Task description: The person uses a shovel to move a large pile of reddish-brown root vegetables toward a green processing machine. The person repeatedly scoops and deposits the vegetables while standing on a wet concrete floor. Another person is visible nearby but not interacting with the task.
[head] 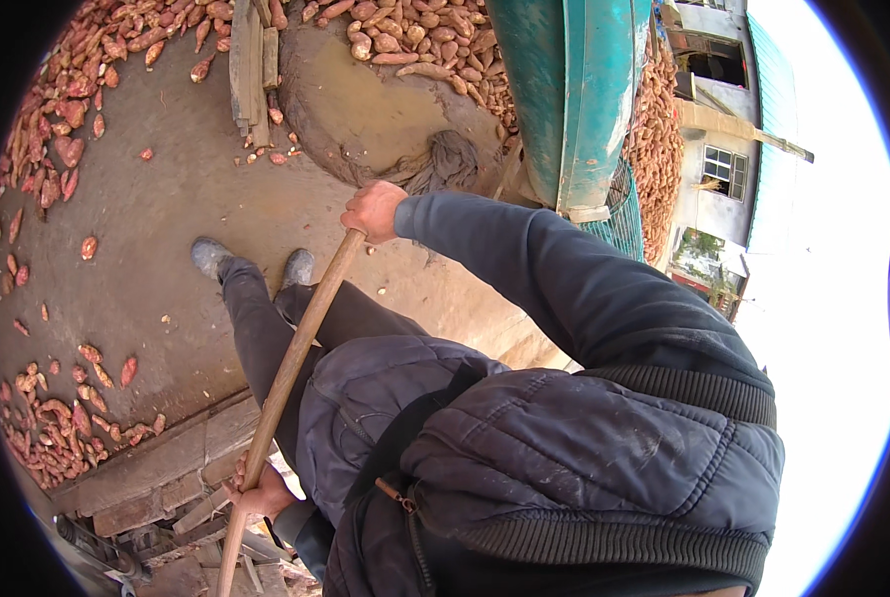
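Note:
A long wooden pole (295, 358) runs diagonally from the middle of the view to the bottom edge, where its far end passes out of sight. My right hand (374, 213) is closed over its upper end, with the arm in a dark sleeve stretched across the view. Lower down, my left hand (260, 492) holds the same pole, fingers curled around the shaft. My boots (212, 256) stand on wet, muddy ground, to the left of the pole. Loose reddish sweet potatoes (88, 248) are scattered over the ground near them.
Sweet potatoes are heaped at the upper left (72, 112), lower left (57, 433) and top (445, 37). Wooden planks (247, 67) stand beside a muddy puddle (370, 104) with dark crumpled fabric (448, 160). A teal metal structure (564, 97) rises nearby. Boards (161, 448) edge the ground below.

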A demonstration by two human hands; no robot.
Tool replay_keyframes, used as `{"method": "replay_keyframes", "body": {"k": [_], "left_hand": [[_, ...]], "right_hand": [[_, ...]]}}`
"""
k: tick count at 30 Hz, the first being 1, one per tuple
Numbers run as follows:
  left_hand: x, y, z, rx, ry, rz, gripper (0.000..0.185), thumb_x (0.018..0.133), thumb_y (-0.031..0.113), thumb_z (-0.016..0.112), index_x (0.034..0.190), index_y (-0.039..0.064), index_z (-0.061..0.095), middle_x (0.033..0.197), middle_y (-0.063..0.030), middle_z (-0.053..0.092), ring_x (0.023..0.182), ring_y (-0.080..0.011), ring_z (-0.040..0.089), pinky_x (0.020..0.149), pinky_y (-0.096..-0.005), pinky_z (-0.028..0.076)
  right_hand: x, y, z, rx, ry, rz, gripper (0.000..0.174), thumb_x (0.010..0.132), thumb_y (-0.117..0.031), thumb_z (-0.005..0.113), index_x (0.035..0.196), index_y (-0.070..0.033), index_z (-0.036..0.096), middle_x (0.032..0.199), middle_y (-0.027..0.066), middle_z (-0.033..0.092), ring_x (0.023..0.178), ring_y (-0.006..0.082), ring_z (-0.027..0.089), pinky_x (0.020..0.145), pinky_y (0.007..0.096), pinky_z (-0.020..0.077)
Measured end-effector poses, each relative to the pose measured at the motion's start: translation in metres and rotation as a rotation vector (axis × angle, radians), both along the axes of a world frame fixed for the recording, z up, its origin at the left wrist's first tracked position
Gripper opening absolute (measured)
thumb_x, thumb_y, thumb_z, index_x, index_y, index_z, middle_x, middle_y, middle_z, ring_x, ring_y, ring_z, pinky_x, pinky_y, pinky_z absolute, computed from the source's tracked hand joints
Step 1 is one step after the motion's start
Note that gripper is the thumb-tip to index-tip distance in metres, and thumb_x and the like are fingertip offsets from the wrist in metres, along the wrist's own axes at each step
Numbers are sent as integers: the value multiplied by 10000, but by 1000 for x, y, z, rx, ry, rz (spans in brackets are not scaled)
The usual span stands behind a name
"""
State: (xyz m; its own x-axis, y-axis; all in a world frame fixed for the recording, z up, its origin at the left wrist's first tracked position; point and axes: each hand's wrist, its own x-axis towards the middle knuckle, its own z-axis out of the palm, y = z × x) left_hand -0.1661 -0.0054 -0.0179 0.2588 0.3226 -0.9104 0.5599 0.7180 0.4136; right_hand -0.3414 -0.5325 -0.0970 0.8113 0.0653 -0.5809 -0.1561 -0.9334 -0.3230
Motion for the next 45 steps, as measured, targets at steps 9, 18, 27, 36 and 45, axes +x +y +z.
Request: {"method": "replay_keyframes", "body": {"k": [9, 18, 27, 36, 45], "left_hand": [[-18, -140, 14, -578, -164, -308, 197, 993, 239, 640, 889, 74, 621, 1020, -61, 656, 1188, -263, 590, 1141, -454, 417], [-75, -198, 19, -903, 57, -546, 240, 1028, 337, 616, 1115, 115, 643, 1276, -19, 667, 1301, -262, 550, 1129, -474, 406], [-41, -159, 4, -610, -196, -764, 313, 1047, 338, 587, 842, 105, 553, 838, -11, 540, 838, -183, 536, 873, -357, 479], [16, -289, -119, -13, 83, -1271, 420, 1023, 345, 624, 729, 164, 384, 608, 35, 349, 558, -121, 399, 565, -290, 400], [-232, -304, -134, 40, 467, -1642, 388, 1007, 272, 648, 727, 121, 427, 582, 2, 427, 498, -157, 427, 503, -350, 412]], "right_hand": [[17, -144, 36, -531, -390, -148, 94, 778, -187, 686, 864, -156, 705, 970, 53, 687, 1062, 292, 644, 899, 429, 508], [-151, -179, 104, -634, 55, -416, 287, 722, -229, 785, 992, -159, 716, 1078, 66, 677, 1149, 301, 602, 941, 478, 472], [-343, 97, 103, 254, 819, -671, 330, 744, -423, 846, 882, -135, 763, 794, 120, 731, 774, 308, 701, 711, 423, 539], [-344, 260, 207, 365, 23, -1136, 358, 820, -256, 702, 1128, -105, 600, 866, 204, 688, 874, 460, 664, 722, 527, 516], [-440, 373, 331, 647, 566, -1740, 364, 793, -228, 868, 1074, -46, 725, 830, 87, 715, 772, 198, 667, 708, 377, 537]]}}
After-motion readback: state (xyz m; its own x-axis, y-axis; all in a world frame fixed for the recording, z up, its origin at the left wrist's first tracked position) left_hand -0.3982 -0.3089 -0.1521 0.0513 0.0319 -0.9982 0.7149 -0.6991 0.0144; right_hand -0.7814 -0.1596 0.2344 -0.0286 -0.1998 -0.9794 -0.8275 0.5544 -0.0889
